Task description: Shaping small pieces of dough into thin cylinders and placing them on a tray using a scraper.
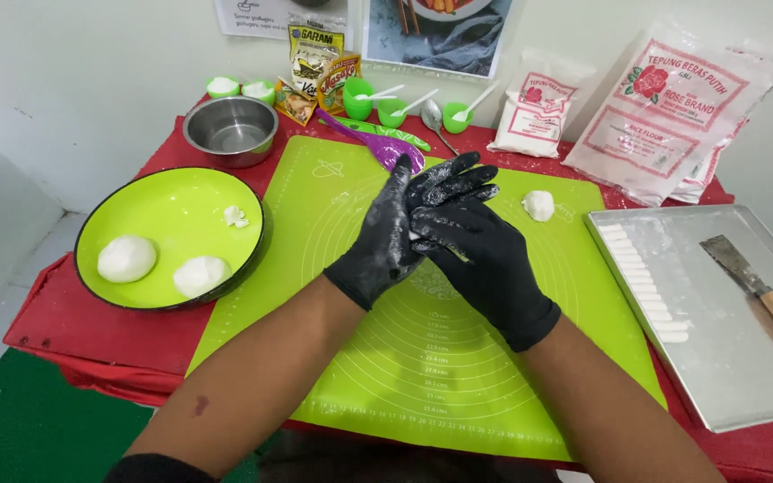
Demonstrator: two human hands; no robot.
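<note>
**Dough Rolled Between Gloved Palms — Part Shaped, Part Waiting**

While a small white bit of dough (415, 235) is pressed between the two palms above the middle of the green mat (458, 358), the work appears to stand somewhere near its midpoint. The left hand (382, 237) is held upright with fingers straight, its black glove heavily dusted white; the right hand (480, 250) is laid flat against it from the side, fingers spread a little. Only a sliver of the dough is seen between them, so its shape cannot be told.

What seems done: a row of short white sticks (646, 286) is laid along the left edge of the metal tray (735, 376), whose floor is floured. A scraper (758, 286) with a wooden handle is left lying in the tray, apart from the row.

What seems left — a small lump (539, 206) is set on the mat just beyond the hands, and two larger balls (127, 258) are kept in the green bowl (172, 201) to the left, with a tiny scrap near its far rim. By this count more dough is judged unshaped than shaped.

Farther back, a steel bowl (230, 130), a purple spatula (378, 143), small green cups (391, 112) with spoons and flour bags (664, 107) are ranged on the red table (73, 331).
</note>
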